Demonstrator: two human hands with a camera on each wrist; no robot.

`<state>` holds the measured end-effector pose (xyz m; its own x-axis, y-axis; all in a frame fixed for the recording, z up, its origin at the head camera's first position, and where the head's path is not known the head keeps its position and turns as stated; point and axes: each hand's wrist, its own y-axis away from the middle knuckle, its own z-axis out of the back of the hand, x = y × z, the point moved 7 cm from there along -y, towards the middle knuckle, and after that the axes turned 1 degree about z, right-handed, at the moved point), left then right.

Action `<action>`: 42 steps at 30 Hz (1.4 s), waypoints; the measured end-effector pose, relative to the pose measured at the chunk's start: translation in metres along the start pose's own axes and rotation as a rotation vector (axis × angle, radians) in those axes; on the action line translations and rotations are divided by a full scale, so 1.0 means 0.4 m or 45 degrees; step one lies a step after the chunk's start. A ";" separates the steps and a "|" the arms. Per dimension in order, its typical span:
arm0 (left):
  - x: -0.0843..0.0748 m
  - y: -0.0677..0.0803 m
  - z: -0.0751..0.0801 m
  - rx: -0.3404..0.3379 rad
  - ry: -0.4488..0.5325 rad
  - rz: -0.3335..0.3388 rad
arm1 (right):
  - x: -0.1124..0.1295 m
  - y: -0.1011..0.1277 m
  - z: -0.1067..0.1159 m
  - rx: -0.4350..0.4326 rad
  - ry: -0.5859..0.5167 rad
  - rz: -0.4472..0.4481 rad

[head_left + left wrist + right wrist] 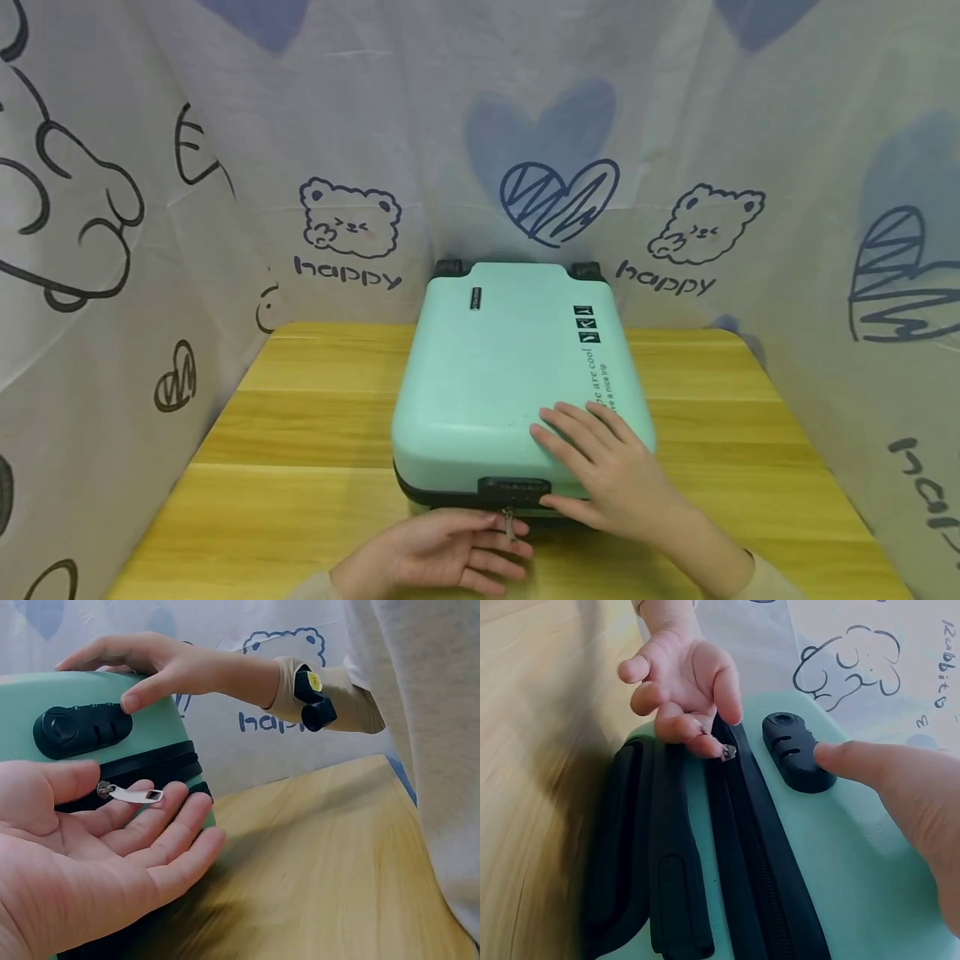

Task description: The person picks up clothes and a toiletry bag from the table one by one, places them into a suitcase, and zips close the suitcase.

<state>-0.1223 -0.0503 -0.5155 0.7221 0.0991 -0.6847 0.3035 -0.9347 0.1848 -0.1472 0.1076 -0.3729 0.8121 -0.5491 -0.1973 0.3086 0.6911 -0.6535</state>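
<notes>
Mint suitcase (510, 375) lies flat mid-table (300, 433), cartoon-print curtains at nine, twelve and three o'clock. Right hand (607, 475) rests flat on its lid; left hand (442, 554), palm up and relaxed, cradles the zipper pull (509, 525) at six.

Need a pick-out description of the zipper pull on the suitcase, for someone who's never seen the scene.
Find the mint-green suitcase lying flat on the wooden table. On its near edge sits a black combination lock; just below it hangs the zipper pull, resting on the fingers of the left hand. It is the only small silver metal tab there; everything around it is black or green.
</notes>
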 end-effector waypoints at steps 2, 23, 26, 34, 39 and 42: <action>0.000 -0.001 0.000 -0.016 0.012 -0.003 | 0.003 0.002 -0.003 0.010 0.022 0.006; -0.003 -0.004 0.003 -0.265 0.050 0.021 | 0.034 0.016 -0.032 0.046 0.181 0.000; -0.005 -0.003 0.004 -0.293 0.074 -0.005 | 0.036 0.019 -0.035 0.037 0.185 -0.013; -0.008 0.001 0.005 -0.349 0.041 -0.045 | 0.037 0.020 -0.035 -0.022 0.229 0.004; -0.007 0.005 0.013 -0.400 -0.014 -0.067 | 0.038 0.021 -0.032 -0.049 0.224 0.015; -0.005 0.009 0.020 -0.410 -0.028 -0.075 | 0.038 0.022 -0.034 -0.048 0.218 0.017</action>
<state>-0.1277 -0.0567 -0.5191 0.6848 0.1393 -0.7153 0.5280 -0.7713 0.3553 -0.1388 0.0991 -0.3914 0.7190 -0.6141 -0.3256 0.2769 0.6827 -0.6762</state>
